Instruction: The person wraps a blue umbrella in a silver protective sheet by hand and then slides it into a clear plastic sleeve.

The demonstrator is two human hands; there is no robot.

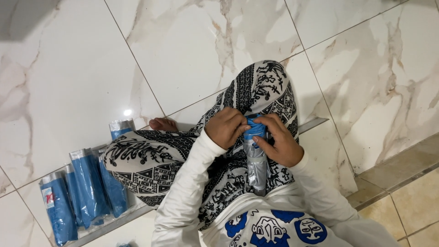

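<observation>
A person sits cross-legged on a marble-tiled floor (73, 68), seen from above, with both hands working the top of a slim silver-and-blue pouch (256, 160) that stands upright in the lap. The left hand (225, 127) is curled narrow, knuckles up, its fingertips (241, 129) pinching the blue upper end of the pouch from the 9 o'clock side. The right hand (280, 139) closes around the same end from 3 o'clock, thumb laid across the silver body just below the blue part. The two hands nearly touch over the pouch's tip. Black-and-white patterned trousers (151, 164) cover the folded legs, and a bare foot (163, 124) shows beyond the left knee.

At 8 o'clock from the lap, a row of matching blue pouches (87, 187) lies side by side on the tiles, well apart from the hands; one more (120, 128) peeks out behind the knee. Judging from this, the pouch in hand is mid-handling at its top, crumpled but not clearly opened or sealed, while the row on the floor lies flat. Whether those are finished or waiting cannot be told.
</observation>
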